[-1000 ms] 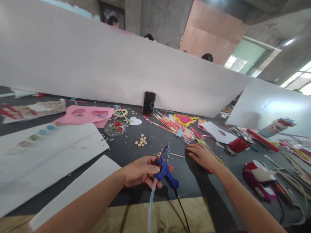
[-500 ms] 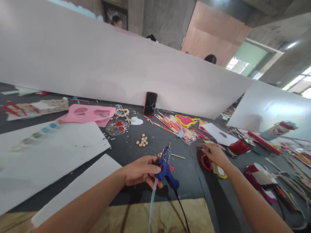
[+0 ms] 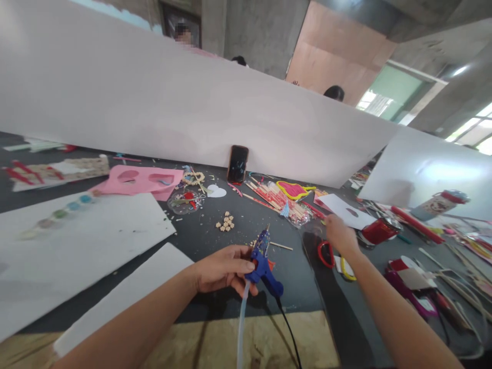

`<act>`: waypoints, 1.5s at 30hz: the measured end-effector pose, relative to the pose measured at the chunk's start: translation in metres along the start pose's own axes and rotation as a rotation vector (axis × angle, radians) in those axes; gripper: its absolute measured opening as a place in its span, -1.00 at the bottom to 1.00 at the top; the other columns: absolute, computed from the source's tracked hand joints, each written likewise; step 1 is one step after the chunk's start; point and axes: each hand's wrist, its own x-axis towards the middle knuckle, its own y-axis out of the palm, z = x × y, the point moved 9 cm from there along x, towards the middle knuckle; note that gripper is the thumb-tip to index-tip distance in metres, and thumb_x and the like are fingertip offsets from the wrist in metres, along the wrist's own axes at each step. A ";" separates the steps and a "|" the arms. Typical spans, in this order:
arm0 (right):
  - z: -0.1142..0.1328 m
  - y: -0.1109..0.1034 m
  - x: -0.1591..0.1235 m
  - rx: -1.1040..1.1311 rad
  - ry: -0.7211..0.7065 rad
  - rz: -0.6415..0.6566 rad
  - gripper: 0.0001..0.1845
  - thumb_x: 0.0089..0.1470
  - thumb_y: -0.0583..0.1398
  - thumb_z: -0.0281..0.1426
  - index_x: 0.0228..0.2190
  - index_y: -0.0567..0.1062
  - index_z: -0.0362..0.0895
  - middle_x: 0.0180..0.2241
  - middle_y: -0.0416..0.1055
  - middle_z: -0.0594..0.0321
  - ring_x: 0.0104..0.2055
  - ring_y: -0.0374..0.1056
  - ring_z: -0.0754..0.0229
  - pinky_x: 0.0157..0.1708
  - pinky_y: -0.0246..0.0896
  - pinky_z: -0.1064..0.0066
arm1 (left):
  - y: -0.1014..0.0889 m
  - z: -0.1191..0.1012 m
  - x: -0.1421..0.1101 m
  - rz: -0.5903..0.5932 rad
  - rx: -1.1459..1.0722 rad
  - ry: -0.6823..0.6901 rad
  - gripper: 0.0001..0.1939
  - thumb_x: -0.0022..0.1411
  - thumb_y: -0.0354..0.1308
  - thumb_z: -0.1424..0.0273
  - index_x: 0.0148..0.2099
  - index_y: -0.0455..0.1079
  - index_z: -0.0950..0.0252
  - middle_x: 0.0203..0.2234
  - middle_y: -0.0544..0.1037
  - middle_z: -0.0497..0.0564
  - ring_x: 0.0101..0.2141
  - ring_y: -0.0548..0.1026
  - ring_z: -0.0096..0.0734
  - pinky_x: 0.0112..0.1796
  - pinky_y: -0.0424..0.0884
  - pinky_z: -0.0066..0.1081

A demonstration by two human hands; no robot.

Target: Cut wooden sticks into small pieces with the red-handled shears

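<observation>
My left hand (image 3: pixel 230 269) is wrapped round a blue glue gun (image 3: pixel 264 271), nozzle pointing away from me. A translucent glue stick (image 3: pixel 242 320) sticks out of its back end, and a black cord trails from its handle. My right hand (image 3: pixel 340 234) is closed, fingers curled at the near edge of a white sheet (image 3: pixel 349 211). What those fingers hold, if anything, is hidden. Just below it lie a red scissor-like handle (image 3: pixel 326 254) and a yellow loop (image 3: pixel 348 269). Beyond the glue gun sits a small pile of pale wooden beads (image 3: pixel 225 222).
A phone (image 3: pixel 238 163) leans against the white partition (image 3: pixel 172 102). Red-and-white wrapped sticks (image 3: pixel 271 197) lie at the back, with a pink cutout (image 3: pixel 142 180) to the left. White boards (image 3: pixel 96 230) cover the left side. A red can (image 3: pixel 380 231) and assorted tools crowd the right.
My right hand has moved slightly up and away from the scissor-like handles, and its fingers have curled in. My left hand and the glue gun have stayed nearly still.
</observation>
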 end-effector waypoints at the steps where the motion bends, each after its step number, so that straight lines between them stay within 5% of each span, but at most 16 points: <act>1: -0.013 -0.009 0.005 -0.004 0.058 -0.038 -0.66 0.12 0.08 -0.26 -0.08 0.32 -0.14 -0.07 0.29 0.14 -0.13 0.28 0.15 -0.17 0.24 0.17 | 0.000 0.000 0.000 0.005 0.001 0.001 -0.72 0.07 0.19 0.43 -0.13 0.34 0.36 -0.40 0.47 0.06 -0.44 0.55 -0.35 -0.53 0.48 -0.53; 5: -0.033 -0.021 0.008 0.008 0.056 -0.076 -0.63 0.14 0.02 -0.26 -0.06 0.30 -0.17 -0.07 0.29 0.06 -0.10 0.28 0.10 -0.13 0.19 0.19 | -0.002 0.000 0.000 -0.014 -0.011 0.000 -0.71 0.06 0.19 0.41 -0.13 0.34 0.35 -0.43 0.47 0.04 -0.44 0.56 -0.34 -0.53 0.47 -0.53; 10: 0.000 0.016 -0.042 0.031 -0.173 0.031 -0.53 -0.09 0.15 -0.03 -0.20 0.41 -0.07 -0.22 0.40 0.14 -0.14 0.31 0.04 -0.13 0.15 0.27 | -0.001 -0.001 0.001 0.028 -0.018 0.010 -0.72 0.07 0.19 0.41 -0.14 0.36 0.36 -0.43 0.50 0.06 -0.45 0.56 -0.34 -0.55 0.48 -0.55; 14: 0.011 0.030 -0.073 0.019 -0.190 -0.016 -0.52 0.06 0.01 -0.11 -0.09 0.35 -0.13 -0.13 0.35 -0.02 -0.11 0.28 -0.06 -0.12 0.11 0.14 | 0.000 -0.002 0.000 0.037 -0.007 0.016 -0.72 0.09 0.17 0.41 -0.12 0.37 0.39 -0.43 0.51 0.09 -0.45 0.56 -0.35 -0.56 0.48 -0.55; 20: -0.001 0.024 -0.057 0.067 -0.244 -0.075 -0.65 0.06 -0.01 -0.31 -0.13 0.39 -0.09 -0.13 0.37 0.05 -0.05 0.23 0.00 -0.04 0.02 0.13 | -0.003 -0.001 0.000 -0.009 -0.012 0.004 -0.71 0.07 0.20 0.41 -0.14 0.35 0.38 -0.45 0.48 0.06 -0.45 0.56 -0.33 -0.55 0.49 -0.54; 25: -0.011 -0.001 -0.047 0.166 -0.160 -0.172 -0.67 0.02 -0.01 -0.35 -0.20 0.41 -0.15 -0.17 0.36 -0.04 -0.09 0.23 -0.07 -0.09 0.03 -0.01 | -0.002 -0.005 -0.001 -0.002 -0.023 0.023 -0.71 0.07 0.20 0.40 -0.14 0.35 0.39 -0.46 0.50 0.07 -0.45 0.56 -0.33 -0.54 0.48 -0.54; 28: 0.017 -0.023 -0.061 0.276 -0.184 -0.173 -0.68 0.06 -0.02 -0.26 -0.23 0.40 -0.13 -0.19 0.36 0.01 -0.11 0.25 -0.02 -0.10 0.10 0.07 | -0.003 -0.006 -0.001 -0.012 -0.045 0.038 -0.72 0.08 0.20 0.39 -0.14 0.35 0.40 -0.48 0.49 0.05 -0.45 0.56 -0.33 -0.54 0.48 -0.55; 32: 0.094 -0.051 -0.104 0.475 -0.316 -0.015 -0.66 0.14 -0.07 -0.18 -0.18 0.35 -0.05 -0.30 0.42 0.23 -0.31 0.35 0.23 -0.34 0.26 0.41 | -0.005 -0.006 0.000 -0.037 -0.074 0.058 -0.70 0.08 0.21 0.36 -0.13 0.35 0.38 -0.46 0.49 0.03 -0.44 0.57 -0.34 -0.55 0.49 -0.56; 34: 0.136 -0.060 -0.129 0.782 -0.407 0.194 -0.66 0.15 -0.05 -0.20 -0.11 0.30 -0.08 -0.21 0.40 0.18 -0.25 0.35 0.22 -0.27 0.27 0.39 | -0.005 -0.007 0.000 -0.054 -0.073 0.066 -0.68 0.08 0.22 0.33 -0.13 0.35 0.38 -0.41 0.49 0.06 -0.43 0.56 -0.35 -0.56 0.48 -0.58; 37: 0.176 -0.077 -0.154 0.938 -0.507 0.263 -0.45 0.08 0.07 -0.20 0.07 0.12 -0.11 0.01 0.25 0.05 0.00 0.23 0.11 -0.04 0.17 0.24 | -0.005 -0.010 0.000 -0.086 -0.048 0.083 -0.65 0.07 0.22 0.30 -0.12 0.34 0.38 -0.37 0.48 0.09 -0.43 0.55 -0.41 -0.55 0.47 -0.61; 41: 0.196 -0.067 -0.159 0.881 -0.556 0.243 -0.22 -0.08 0.20 -0.33 0.14 0.01 -0.12 0.13 0.09 0.02 0.14 0.05 0.03 0.08 0.02 0.11 | -0.010 -0.010 0.002 -0.134 -0.014 0.104 -0.62 0.04 0.24 0.26 -0.13 0.33 0.36 -0.36 0.46 0.06 -0.45 0.52 -0.47 -0.54 0.46 -0.60; 45: 0.192 -0.040 -0.146 0.906 -0.463 0.158 -0.21 -0.14 0.16 -0.46 0.14 0.02 -0.08 0.09 0.17 0.04 0.09 0.14 0.01 0.03 0.08 0.08 | -0.011 -0.011 0.004 -0.159 0.061 0.149 -0.61 0.02 0.24 0.20 -0.19 0.36 0.39 -0.51 0.41 -0.02 -0.57 0.42 -0.59 -0.62 0.35 -0.66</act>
